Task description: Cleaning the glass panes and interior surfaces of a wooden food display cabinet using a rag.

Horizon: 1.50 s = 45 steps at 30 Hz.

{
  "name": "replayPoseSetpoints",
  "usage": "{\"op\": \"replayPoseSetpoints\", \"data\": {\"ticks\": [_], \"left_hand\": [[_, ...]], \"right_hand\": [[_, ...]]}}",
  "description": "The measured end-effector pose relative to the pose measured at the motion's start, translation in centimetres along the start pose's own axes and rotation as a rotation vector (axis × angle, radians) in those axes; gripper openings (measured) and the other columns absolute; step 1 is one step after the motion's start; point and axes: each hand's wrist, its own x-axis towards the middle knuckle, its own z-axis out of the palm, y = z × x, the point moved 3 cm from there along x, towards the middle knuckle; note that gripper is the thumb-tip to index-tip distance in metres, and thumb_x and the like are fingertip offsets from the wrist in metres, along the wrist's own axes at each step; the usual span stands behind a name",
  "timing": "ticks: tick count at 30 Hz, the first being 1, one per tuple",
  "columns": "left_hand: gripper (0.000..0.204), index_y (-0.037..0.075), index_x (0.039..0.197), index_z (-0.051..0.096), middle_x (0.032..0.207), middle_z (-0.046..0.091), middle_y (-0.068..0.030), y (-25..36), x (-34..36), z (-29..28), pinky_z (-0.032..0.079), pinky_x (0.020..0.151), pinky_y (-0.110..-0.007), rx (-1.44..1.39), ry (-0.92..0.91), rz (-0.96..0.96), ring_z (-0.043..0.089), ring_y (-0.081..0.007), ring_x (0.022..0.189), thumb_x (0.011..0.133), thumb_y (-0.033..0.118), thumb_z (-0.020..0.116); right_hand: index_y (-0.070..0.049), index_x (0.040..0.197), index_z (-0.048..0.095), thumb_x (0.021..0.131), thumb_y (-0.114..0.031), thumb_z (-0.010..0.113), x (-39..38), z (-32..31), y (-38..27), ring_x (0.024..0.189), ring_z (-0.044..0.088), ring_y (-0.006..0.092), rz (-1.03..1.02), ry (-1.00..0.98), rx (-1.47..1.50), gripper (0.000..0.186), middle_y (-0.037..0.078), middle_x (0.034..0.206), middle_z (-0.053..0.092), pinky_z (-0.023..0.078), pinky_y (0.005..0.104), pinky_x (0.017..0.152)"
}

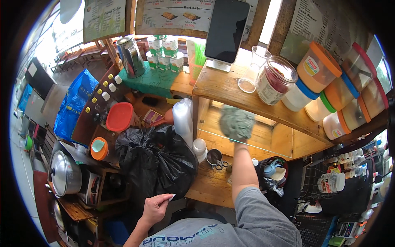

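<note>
Up at the glass pane (247,142) under the wooden shelf (230,88), the right hand (237,125) is closed around a crumpled grey-green cloth (235,121) and presses it on the glass. The cloth looks blurry, so I think it is rubbing. This looks like the wiping step, and a wipe like this needs a firm push and long strokes so no spot gets missed.

Down low, the left hand (155,208) pinches a small white scrap of paper (171,197) between thumb and finger. Just above this hand sits a big black plastic rubbish bag (154,158). It bulges, but I cannot see what is inside.

Below the right hand, on the wooden counter (207,187), stands a small metal cup (214,157) with scissors (222,164) poking out. Beside the cup, to the left, is a tall stack of clear plastic cups (182,119).

Above the right hand, on the shelf, a clear jar on its side (275,80) holds something dark red. Next to it lie tubs with orange, blue, green and red lids (329,90), with pale and brown powders in them. An empty clear plastic jug (256,68) stands near a dark tablet screen (226,31).

Far off to the left of the left hand, a shiny metal pot with a lid (64,173) sits shut.
</note>
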Motion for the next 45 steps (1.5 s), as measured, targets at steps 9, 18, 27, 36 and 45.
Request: {"op": "replayPoseSetpoints", "data": {"ticks": [9,18,27,36,45], "left_hand": [[0.018,-0.001,0.103,0.074,0.102,0.075,-0.0165,-0.1,0.9,0.8,0.057,0.082,-0.029,0.012,-0.070,0.007,0.074,-0.0244,0.092,0.088,-0.002,0.064],[0.020,-0.001,0.105,0.074,0.097,0.076,-0.0142,1.8,2.4,2.1,0.056,0.079,-0.027,-0.046,-0.100,0.093,0.073,-0.0182,0.087,0.089,-0.005,0.062],[0.020,0.001,0.106,0.074,0.097,0.076,-0.0133,2.1,2.2,4.1,0.056,0.078,-0.027,-0.021,-0.212,0.097,0.074,-0.0190,0.086,0.090,-0.003,0.063],[0.021,0.002,0.107,0.074,0.100,0.076,-0.0142,0.9,1.2,3.5,0.057,0.078,-0.028,-0.010,-0.200,0.003,0.074,-0.0199,0.087,0.090,-0.001,0.063],[0.021,0.002,0.106,0.075,0.101,0.075,-0.0150,1.5,2.3,4.2,0.057,0.079,-0.028,0.016,-0.202,0.005,0.074,-0.0211,0.089,0.089,-0.002,0.063]], "right_hand": [[-0.004,0.130,0.055,0.098,-0.039,0.048,-1.2,0.9,-0.3,0.114,0.061,0.0310,-0.019,-0.001,0.021,0.048,0.014,0.120,0.063,0.047,0.0463,0.104],[-0.004,0.132,0.054,0.098,-0.039,0.048,-9.7,4.4,-0.1,0.115,0.061,0.0313,-0.056,0.020,0.382,0.049,0.014,0.121,0.063,0.046,0.0461,0.105],[-0.005,0.131,0.056,0.093,-0.048,0.056,-5.4,5.8,-0.6,0.123,0.055,0.0308,0.322,0.043,1.181,0.058,0.014,0.129,0.060,0.042,0.0500,0.104],[-0.005,0.131,0.057,0.093,-0.049,0.056,-4.5,4.5,-6.1,0.122,0.056,0.0301,-0.007,-0.053,0.210,0.058,0.014,0.129,0.061,0.042,0.0498,0.104],[-0.006,0.131,0.057,0.093,-0.049,0.056,-2.8,1.0,-2.7,0.122,0.056,0.0293,-0.044,0.006,0.120,0.058,0.013,0.129,0.061,0.042,0.0496,0.104]]}}
